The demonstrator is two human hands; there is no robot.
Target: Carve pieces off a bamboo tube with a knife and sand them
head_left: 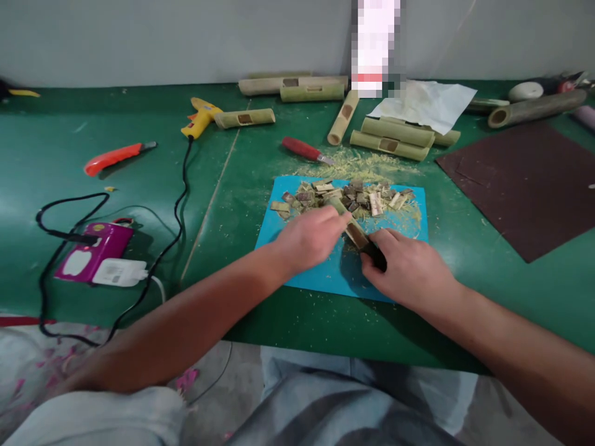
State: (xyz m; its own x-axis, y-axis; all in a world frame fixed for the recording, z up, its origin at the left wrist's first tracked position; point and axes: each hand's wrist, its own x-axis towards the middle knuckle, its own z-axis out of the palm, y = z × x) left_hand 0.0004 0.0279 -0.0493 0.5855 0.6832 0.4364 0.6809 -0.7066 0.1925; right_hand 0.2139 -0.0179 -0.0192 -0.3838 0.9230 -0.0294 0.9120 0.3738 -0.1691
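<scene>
A short bamboo tube (356,235) with an opening cut in its side is held at a slant over a blue sheet (311,269). My left hand (313,235) is closed at its far end, with the thumb along the tube near the opening. Around the near end, by the dark hollow mouth, my right hand (411,263) is wrapped. Small bamboo chips (356,199) and shavings lie in a heap on the sheet just beyond the hands. Farther back, a red-handled blade tool (304,148) rests beside scattered shavings (362,164).
More cut bamboo tubes (390,145) lie along the back of the green table (242,204), some under white paper (427,102). At left are a yellow glue gun (199,118), an orange utility knife (116,158) and a corded purple power strip (111,241). A brown sheet (520,186) lies right.
</scene>
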